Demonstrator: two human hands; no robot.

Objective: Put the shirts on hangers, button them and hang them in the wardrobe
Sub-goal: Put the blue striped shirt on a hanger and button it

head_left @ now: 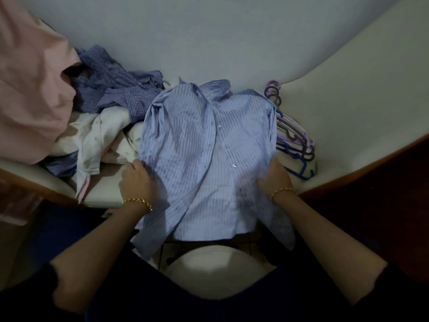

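Note:
A light blue striped shirt (204,145) lies front up on the white bed (232,43), collar away from me, its hem hanging over the near edge. The placket shows small white buttons. My left hand (137,180) holds the shirt's left side, fingers curled into the cloth. My right hand (276,177) grips the right side the same way. A stack of blue, purple and pink plastic hangers (294,140) lies just right of the shirt.
A heap of other shirts sits to the left: a blue checked one (111,87), a white one (97,140) and a pink one (30,84). The bed's wooden frame (362,173) runs along the right and left edges.

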